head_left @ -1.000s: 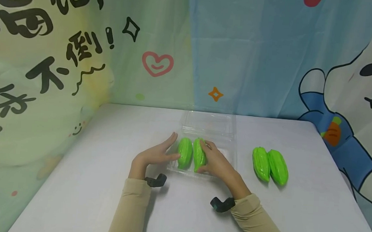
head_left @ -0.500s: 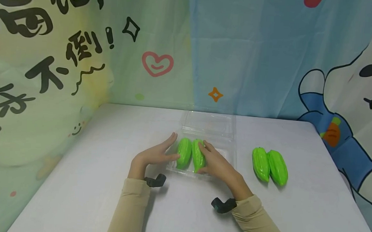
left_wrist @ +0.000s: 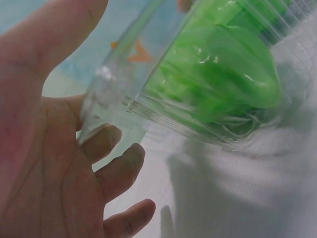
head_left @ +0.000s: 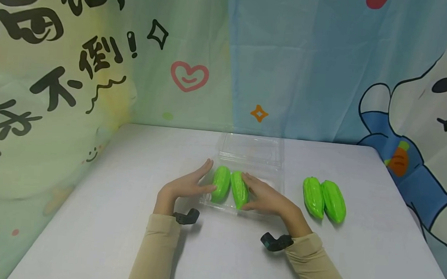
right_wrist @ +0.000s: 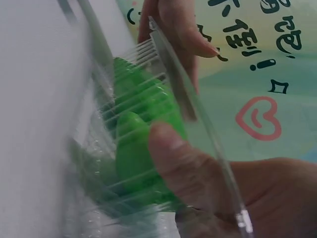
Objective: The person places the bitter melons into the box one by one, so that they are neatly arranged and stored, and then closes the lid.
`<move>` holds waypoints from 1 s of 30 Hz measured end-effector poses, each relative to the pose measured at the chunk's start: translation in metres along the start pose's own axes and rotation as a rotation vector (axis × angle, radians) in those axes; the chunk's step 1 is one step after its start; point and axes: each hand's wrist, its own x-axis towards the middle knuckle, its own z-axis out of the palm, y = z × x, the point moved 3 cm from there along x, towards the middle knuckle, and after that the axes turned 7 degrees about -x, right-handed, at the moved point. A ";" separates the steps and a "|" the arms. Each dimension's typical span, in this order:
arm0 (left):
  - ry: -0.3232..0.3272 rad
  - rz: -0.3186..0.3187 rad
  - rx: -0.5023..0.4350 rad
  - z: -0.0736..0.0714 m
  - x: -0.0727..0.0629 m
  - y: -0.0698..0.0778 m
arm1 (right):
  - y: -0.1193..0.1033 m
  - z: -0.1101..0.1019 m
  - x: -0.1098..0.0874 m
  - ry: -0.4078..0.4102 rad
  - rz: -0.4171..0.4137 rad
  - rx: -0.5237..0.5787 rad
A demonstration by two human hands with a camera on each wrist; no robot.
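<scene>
A clear plastic clamshell box (head_left: 261, 176) lies with its lid folded back on the white table. Two glossy green ridged fruits, like star fruits, lie side by side in its tray: a left fruit (head_left: 221, 184) and a right fruit (head_left: 239, 190). My left hand (head_left: 186, 185) stays at the box's left wall, fingers extended and thumb beside the left fruit. From the right, my right hand (head_left: 268, 197) holds the right fruit between fingertips near its far end and thumb near its close end. In the right wrist view the thumb (right_wrist: 166, 141) overlaps the green fruit (right_wrist: 133, 156), somewhat blurred.
Two more green fruits, one (head_left: 314, 197) and another (head_left: 333, 201), lie together on the table (head_left: 216, 258), right of the box. The transparent lid (head_left: 251, 149) extends toward the table's far edge. A printed cloth backdrop (head_left: 199, 35) hangs behind.
My right hand has shifted slightly right and toward me, and the right fruit has moved a little that way, widening its gap from the left fruit. My left hand has barely moved.
</scene>
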 end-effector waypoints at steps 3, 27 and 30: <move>-0.002 -0.003 0.002 0.000 0.000 0.000 | 0.001 -0.002 -0.001 -0.001 -0.008 -0.002; -0.002 0.003 0.009 0.000 0.000 0.001 | -0.005 0.002 0.004 0.120 0.041 -0.099; -0.005 0.004 0.007 0.000 0.000 0.001 | -0.005 0.004 0.005 0.120 0.059 -0.110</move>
